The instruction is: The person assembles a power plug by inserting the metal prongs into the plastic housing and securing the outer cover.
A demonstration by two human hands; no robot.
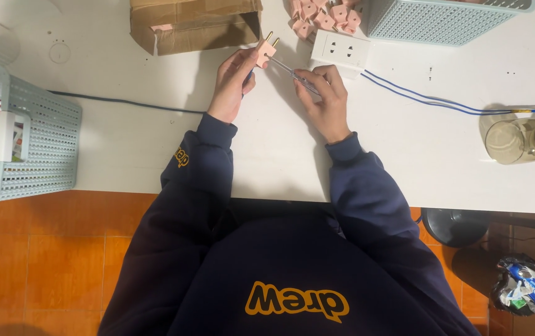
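Two hands work over the white table (124, 143): I keep my left hand (230, 84) clamped on the pink plug (265, 53), prongs pointing far, while my right hand (323, 99) grips the screwdriver (292, 73), its tip held square on the plug's face.

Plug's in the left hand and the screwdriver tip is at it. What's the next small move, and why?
Probably keep the pink plug steady in the left hand and turn the screwdriver with the right hand. Its tip already meets the plug's side, and the brass prongs point away from the person, so only a twist seems needed. Whether a screw sits there is too small to tell.
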